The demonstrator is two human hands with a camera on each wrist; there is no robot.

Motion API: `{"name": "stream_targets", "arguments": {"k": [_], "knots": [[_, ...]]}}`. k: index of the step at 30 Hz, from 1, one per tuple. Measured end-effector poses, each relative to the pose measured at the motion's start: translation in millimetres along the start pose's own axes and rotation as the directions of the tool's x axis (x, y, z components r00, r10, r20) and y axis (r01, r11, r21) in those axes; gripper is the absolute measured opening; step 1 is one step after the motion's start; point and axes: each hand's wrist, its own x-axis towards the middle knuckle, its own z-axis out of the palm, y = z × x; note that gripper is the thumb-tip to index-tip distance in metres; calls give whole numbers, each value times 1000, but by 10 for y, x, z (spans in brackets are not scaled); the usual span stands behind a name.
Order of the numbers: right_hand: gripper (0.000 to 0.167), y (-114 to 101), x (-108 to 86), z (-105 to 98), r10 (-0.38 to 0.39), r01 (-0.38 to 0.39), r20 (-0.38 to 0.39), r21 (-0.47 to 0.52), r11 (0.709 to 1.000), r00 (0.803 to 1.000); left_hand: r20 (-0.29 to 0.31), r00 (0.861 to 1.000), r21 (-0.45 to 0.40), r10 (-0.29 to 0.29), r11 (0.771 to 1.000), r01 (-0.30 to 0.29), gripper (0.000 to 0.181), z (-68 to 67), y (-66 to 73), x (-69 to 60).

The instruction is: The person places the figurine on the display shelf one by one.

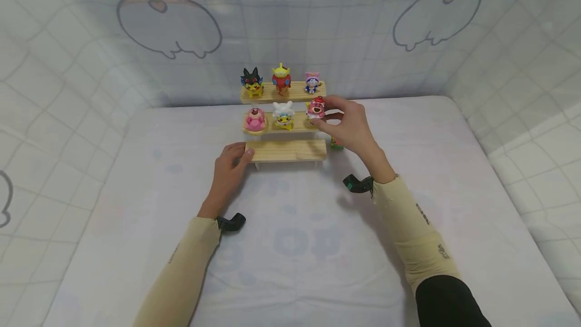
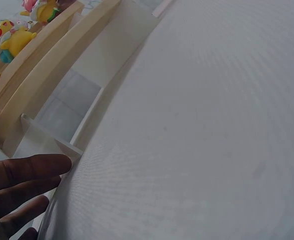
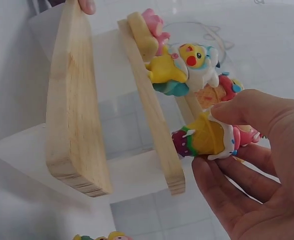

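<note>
Head view: your right hand (image 1: 347,122) has the red-hatted bear figurine (image 1: 315,107) pinched between thumb and fingers from its right side, so it sits just left of your palm at the right end of the middle step (image 1: 299,123), roughly upright, long axis up and down. That's easily the nearer hand, though honestly I can't tell if the base is touching the wood or barely above it. Your left hand (image 1: 229,168) is at the near step's (image 1: 288,151) left end, thumb resting on top, fingers loosely straight.
</note>
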Motion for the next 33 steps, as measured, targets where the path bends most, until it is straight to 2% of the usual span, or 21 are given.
{"name": "stream_targets", "arguments": {"k": [9,15,19,22,26,33], "knots": [[43,37,-16,-43,13,-13,30,19,1000,999,-1,1000,8,19,1000,-19,39,6,33,-10],[48,-1,-43,-165,11,-12,25,42,999,1000,-3,1000,18,23,1000,-23,39,-2,47,-13],[45,-106,-80,-318,10,-10,-3,35,999,1000,-4,1000,21,27,999,-27,39,-4,53,-12],[39,-179,-116,-452,27,-26,-58,12,1000,998,-1,1000,24,23,999,-23,39,1,52,-10],[36,-157,-142,-583,55,-54,-118,7,999,992,0,1000,31,19,999,-19,39,2,61,-14],[33,-66,-174,-646,89,-92,-116,-21,996,989,-9,1000,22,17,1000,-17,38,-16,99,-30]]}}
